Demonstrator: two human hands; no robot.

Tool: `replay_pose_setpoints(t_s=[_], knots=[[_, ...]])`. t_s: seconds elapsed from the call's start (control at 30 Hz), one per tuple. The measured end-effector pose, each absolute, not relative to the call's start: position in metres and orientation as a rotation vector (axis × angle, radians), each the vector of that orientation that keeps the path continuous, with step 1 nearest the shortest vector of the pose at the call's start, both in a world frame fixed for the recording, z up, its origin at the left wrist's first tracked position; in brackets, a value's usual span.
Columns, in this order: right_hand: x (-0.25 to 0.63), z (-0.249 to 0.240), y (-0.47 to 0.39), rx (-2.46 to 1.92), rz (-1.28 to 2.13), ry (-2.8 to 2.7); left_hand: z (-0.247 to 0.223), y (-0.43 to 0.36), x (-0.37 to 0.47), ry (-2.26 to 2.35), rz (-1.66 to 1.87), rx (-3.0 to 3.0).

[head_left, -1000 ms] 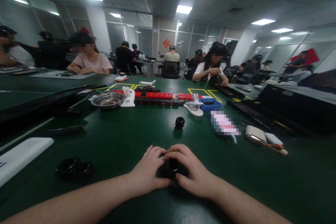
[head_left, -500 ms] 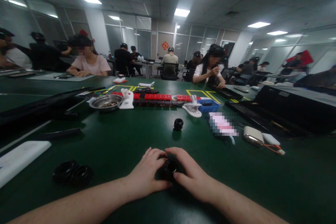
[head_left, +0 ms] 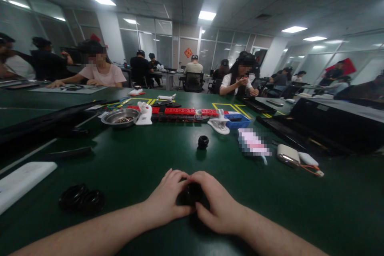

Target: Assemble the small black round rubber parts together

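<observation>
Between my two hands, low in the middle of the head view, is a round black part point(head_left: 193, 193) on the green table. My left hand point(head_left: 169, 195) curves round its left side, thumb at the near edge. From the right, my right hand point(head_left: 216, 204) wraps it, index finger along the far edge and thumb in front. The fingers partly hide the part. Farther off, a small black ring-shaped piece point(head_left: 203, 142) stands alone. Two more black rings point(head_left: 73, 197) lie together left of my left forearm.
Across the green table point(head_left: 144, 156) lie a metal bowl point(head_left: 120, 118), a red strip point(head_left: 180, 111), white clamps point(head_left: 145, 114), a blue tray point(head_left: 238, 121), a beige case point(head_left: 288, 155) and a black case point(head_left: 339, 124). People sit beyond.
My right hand has shifted slightly left and turned over the black part, so its round opening no longer shows. My left hand has hardly moved.
</observation>
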State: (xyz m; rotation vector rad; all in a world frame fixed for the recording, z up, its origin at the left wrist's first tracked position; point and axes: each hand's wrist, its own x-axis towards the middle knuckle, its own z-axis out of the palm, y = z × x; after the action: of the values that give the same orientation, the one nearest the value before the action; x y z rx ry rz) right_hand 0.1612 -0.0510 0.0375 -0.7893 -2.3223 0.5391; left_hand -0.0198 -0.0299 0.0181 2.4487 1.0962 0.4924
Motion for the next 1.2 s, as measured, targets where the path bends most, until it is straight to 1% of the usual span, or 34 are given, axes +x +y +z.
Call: replay_pose_setpoints(t_s=[0.1,0.27,0.47,0.53,0.7,0.9,1.0,1.1,1.2], knots=[[0.164,0.04,-0.051,-0.75,0.6,-2.304,0.018,-0.03,-0.021,1.073,0.507,2.464],[0.16,0.035,-0.05,-1.06,0.461,-2.173,0.015,-0.03,-0.022,1.085,0.494,2.466],[0.153,0.03,-0.052,-1.136,0.373,-2.112,0.014,-0.028,-0.021,1.076,0.475,2.451],[0.153,0.032,-0.053,-1.087,0.412,-2.127,0.014,-0.027,-0.021,1.068,0.473,2.447],[0.157,0.036,-0.053,-0.769,0.475,-2.213,0.015,-0.028,-0.021,1.073,0.489,2.447],[0.154,0.034,-0.05,-1.042,0.415,-2.156,0.012,-0.027,-0.022,1.075,0.466,2.464],[0.153,0.031,-0.049,-1.09,0.386,-2.133,0.013,-0.027,-0.022,1.077,0.477,2.461],[0.153,0.03,-0.05,-1.056,0.395,-2.141,0.014,-0.028,-0.021,1.072,0.475,2.456],[0.156,0.032,-0.052,-0.871,0.431,-2.203,0.015,-0.029,-0.02,1.077,0.49,2.454]])
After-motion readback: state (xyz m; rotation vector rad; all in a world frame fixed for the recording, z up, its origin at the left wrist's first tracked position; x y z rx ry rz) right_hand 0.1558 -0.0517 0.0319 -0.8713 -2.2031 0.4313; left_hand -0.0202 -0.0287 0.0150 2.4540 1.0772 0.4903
